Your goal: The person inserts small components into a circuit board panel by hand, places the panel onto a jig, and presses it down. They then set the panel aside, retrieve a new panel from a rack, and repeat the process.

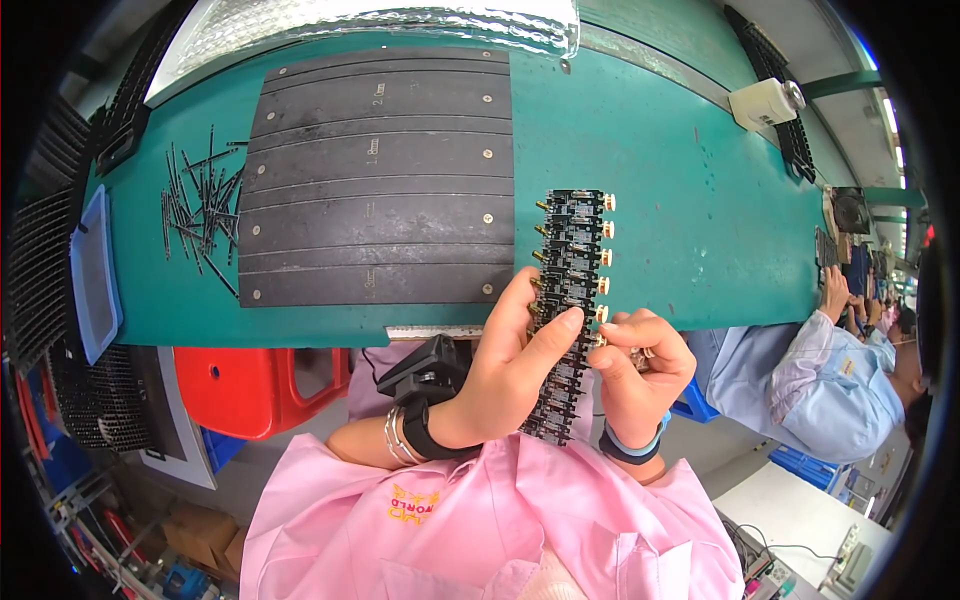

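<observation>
A long black strip of circuit boards [570, 255] is held upright over the near edge of the table. Gold-coloured round connectors [606, 258] stick out along the upper part of its right edge, and thin gold pins [540, 230] along its left. My left hand [510, 365] grips the strip from the left, thumb across its face. At the right edge my right hand [645, 375] pinches a small gold connector [597, 340] with thumb and forefinger, against the strip. Small shiny items show among its curled fingers, too small to name. The strip's lower end hangs before my pink smock.
A dark grooved plate [375, 180] covers the middle left of the green table [660, 180]. Thin black strips [205, 195] lie heaped beside it, near a blue tray [95, 275]. Below sits a red stool [235, 390]. A co-worker [830, 380] sits at the right.
</observation>
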Demonstrator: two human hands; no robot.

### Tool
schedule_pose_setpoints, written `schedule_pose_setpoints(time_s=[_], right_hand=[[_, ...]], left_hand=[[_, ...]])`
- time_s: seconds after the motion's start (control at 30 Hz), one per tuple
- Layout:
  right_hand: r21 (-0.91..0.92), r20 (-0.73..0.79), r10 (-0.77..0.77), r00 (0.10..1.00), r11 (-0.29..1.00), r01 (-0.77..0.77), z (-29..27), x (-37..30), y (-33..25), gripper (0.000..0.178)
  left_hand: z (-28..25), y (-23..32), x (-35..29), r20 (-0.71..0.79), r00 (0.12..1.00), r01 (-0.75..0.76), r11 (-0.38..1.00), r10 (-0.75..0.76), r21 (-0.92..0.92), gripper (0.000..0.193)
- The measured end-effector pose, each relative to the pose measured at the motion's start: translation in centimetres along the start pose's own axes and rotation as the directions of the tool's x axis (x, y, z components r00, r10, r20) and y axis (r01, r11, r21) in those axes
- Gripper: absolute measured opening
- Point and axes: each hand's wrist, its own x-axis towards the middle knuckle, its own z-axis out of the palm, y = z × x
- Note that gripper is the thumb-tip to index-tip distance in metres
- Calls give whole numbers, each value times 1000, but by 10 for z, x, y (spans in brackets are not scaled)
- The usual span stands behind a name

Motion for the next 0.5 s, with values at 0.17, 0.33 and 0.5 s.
schedule_pose_setpoints(time_s=[0.17, 0.33, 0.5], right_hand=[[-171, 31, -158, 987, 972, 161, -2, 3, 1, 19], [-240, 47, -191, 980, 951, 197, -1, 3, -3, 18], [-262, 122, -271, 955, 919, 295, -3, 5, 3, 19]], left_hand=[[-1, 0, -1, 0, 1000, 11, 1000, -11, 16, 25], [-4, 1, 0, 28, 999, 34, 999, -33, -21, 25], [2, 1, 1, -52, 998, 20, 1000, -21, -19, 24]])
